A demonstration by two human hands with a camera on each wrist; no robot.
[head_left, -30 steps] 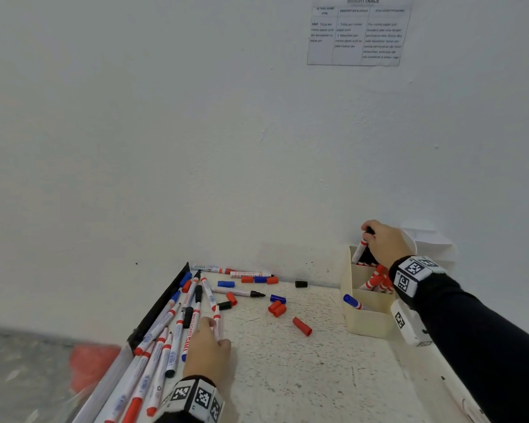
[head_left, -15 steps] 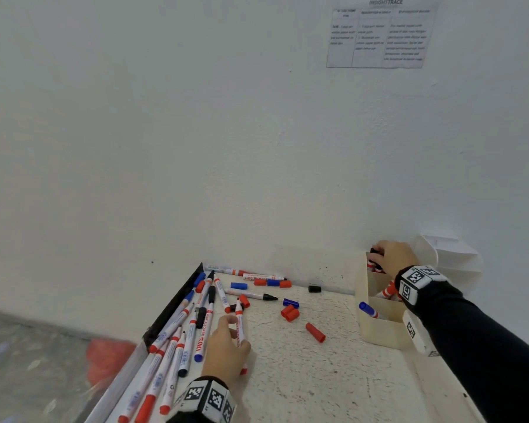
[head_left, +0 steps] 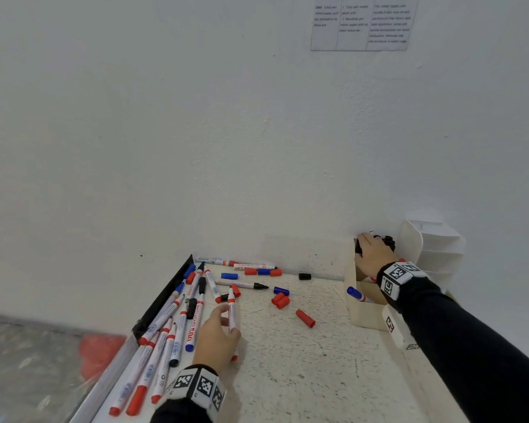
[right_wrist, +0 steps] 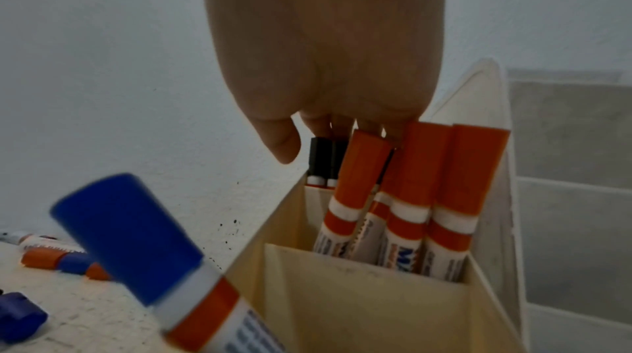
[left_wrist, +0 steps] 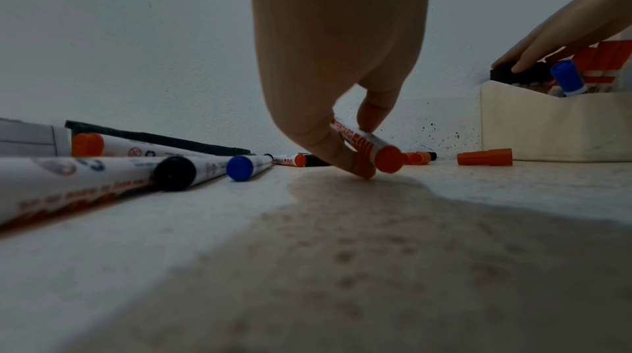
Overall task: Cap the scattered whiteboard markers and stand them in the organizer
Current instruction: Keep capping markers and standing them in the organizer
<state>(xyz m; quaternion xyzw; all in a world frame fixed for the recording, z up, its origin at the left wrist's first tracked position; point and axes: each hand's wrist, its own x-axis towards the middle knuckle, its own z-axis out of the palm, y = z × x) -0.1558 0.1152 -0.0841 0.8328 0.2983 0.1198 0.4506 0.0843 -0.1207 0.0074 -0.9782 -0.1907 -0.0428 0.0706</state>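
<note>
Red-capped marker (head_left: 232,312): pinched in the left hand (head_left: 216,340) grip, low over the bench (head_left: 318,377).
Loose markers (head_left: 177,325): left of that grip.
Red cap (head_left: 305,318): right of it.
Organizer (head_left: 365,312): under the right hand (head_left: 371,257).
Right grip: fingers straight, touching black caps (right_wrist: 323,158).

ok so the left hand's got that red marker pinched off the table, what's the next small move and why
Probably lift the red marker clear and carry it toward a loose red cap. The left hand pinches its barrel with the tip apparently uncapped, and the right hand is over the black markers in the organizer, so capping looks next.
</note>
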